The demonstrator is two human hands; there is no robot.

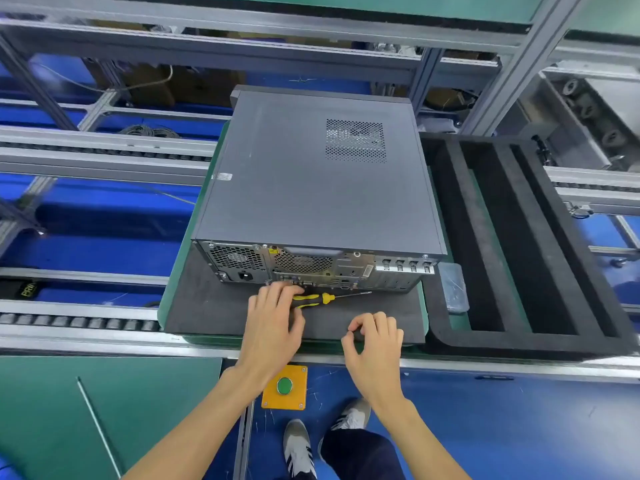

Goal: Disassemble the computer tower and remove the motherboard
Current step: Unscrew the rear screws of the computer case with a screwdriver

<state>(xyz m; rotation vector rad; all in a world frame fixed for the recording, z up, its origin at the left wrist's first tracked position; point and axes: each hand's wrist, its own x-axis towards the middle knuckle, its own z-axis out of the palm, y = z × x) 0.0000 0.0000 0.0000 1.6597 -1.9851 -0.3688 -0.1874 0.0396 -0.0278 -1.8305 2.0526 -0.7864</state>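
Lower centre: my left hand (pixel 273 323) fingers grasp screwdriver (pixel 320 299) (yellow-black) | right hand (pixel 375 344) loosely curled, empty | computer tower (pixel 311 188) lid on

Left hand (pixel 273 322) perhaps gripping screwdriver (pixel 325 298), closed tower (pixel 318 188)

This is looking like a factory assembly or teardown line rather than a home or office: aluminium-profile framing (pixel 519 74) is running across the whole view, and roller conveyor tracks (pixel 76 322) are lying along the bench edge and further back. A green anti-static mat (pixel 104 403) is covering the work surface, a dark foam pad (pixel 207 306) and a slotted black foam tray (pixel 512 244) are sitting on the station, and a green push-button in a yellow box (pixel 284 386) is sitting at the front edge, above a blue-painted floor (pixel 502 427).
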